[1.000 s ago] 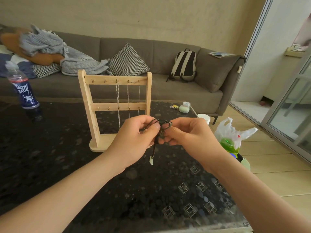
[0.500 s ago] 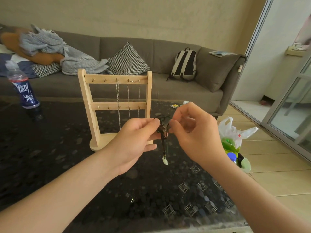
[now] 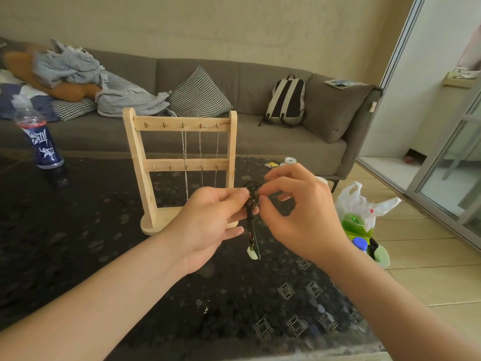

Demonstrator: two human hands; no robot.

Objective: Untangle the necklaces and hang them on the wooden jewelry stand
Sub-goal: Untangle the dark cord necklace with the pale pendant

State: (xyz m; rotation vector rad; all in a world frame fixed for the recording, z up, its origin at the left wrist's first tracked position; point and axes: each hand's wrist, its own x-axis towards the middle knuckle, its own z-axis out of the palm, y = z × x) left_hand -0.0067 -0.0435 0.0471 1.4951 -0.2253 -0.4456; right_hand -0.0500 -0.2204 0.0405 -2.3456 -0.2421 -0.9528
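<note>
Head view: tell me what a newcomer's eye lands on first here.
First come the hands at centre: the left hand and right hand pinch a knotted black cord necklace between them, its pale pendant dangling above the dark table. Just behind stands the wooden jewelry stand, with thin chains hanging from its top hooks. A blue bottle stands at the table's far left.

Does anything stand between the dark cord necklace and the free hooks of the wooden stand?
Nothing visible does. The left hand and right hand pinch the tangled dark cord necklace in front of the light wooden jewelry stand. Thin silver chains fill its right top hooks; the two left look free.
</note>
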